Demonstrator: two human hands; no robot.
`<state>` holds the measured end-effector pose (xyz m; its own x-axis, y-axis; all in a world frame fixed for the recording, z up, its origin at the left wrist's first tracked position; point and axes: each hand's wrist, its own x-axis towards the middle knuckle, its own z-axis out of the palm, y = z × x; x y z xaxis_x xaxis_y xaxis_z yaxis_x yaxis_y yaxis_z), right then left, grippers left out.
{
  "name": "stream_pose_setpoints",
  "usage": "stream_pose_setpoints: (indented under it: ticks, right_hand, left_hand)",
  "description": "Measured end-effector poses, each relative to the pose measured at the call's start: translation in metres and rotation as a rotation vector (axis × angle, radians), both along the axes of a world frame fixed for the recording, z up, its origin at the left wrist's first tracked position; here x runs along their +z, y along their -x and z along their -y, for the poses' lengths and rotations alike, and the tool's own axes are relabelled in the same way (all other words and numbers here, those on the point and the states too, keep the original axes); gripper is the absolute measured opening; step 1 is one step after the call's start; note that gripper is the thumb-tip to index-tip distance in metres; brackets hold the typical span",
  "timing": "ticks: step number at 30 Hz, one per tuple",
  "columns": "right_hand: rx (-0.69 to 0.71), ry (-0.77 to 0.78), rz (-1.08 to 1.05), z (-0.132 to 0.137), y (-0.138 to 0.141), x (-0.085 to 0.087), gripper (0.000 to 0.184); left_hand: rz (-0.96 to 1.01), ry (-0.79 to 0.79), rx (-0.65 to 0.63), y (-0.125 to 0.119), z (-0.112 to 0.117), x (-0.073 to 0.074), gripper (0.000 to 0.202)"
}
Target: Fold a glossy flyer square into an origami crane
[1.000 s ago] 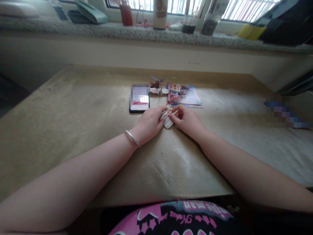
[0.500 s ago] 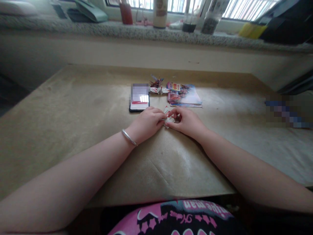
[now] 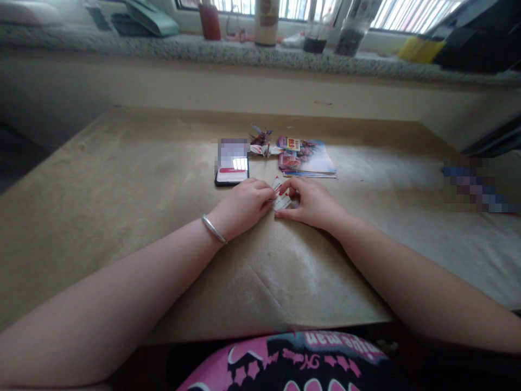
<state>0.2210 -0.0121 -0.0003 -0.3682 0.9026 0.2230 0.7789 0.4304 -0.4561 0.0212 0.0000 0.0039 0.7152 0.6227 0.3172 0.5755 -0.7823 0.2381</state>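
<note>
Left hand (image 3: 248, 200) touches a folded paper (image 3: 281, 203) mid-surface (image 3: 252, 266), its grip unclear; right hand's (image 3: 286, 201) thumb and forefinger stand apart at it. Toward the far edge, a phone (image 3: 232, 177), scraps (image 3: 258, 150) and leaflets (image 3: 317, 160) lie close; a blurred blue strip (image 3: 476, 187) lies rightward.

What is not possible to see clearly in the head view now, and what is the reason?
All in the head view:
- Paper: its left part is hidden by the left hand; its marks are too small to read.
- Left hand's grip, pinching or only pressing: hidden by the hand itself.
- Phone: upper screen is pixelated.
- White bottle: its top is cut off by the upper edge.
- Blue strip: pixelated.
</note>
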Motion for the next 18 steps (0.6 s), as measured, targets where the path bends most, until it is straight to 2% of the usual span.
stream_pose_setpoints:
  ticks: [3,7,13,18]
  right_hand:
    - [0.023,0.031,-0.101,0.0004,-0.0034,-0.0024,0.035]
    - [-0.035,0.125,-0.243,-0.0005,-0.0070,-0.0053,0.020]
    - [-0.106,0.095,-0.253,0.0001,-0.0057,-0.0035,0.021]
    - [-0.066,0.046,-0.234,-0.0014,-0.0049,-0.0042,0.024]
  left_hand:
    - [0.004,-0.005,-0.012,0.0010,0.0006,0.0009,0.015]
    - [0.017,0.012,-0.046,0.0052,-0.0012,0.0015,0.014]
    - [0.045,-0.012,-0.061,0.0070,-0.0016,0.0012,0.012]
    - [0.042,0.007,-0.035,0.0049,0.0018,0.0030,0.010]
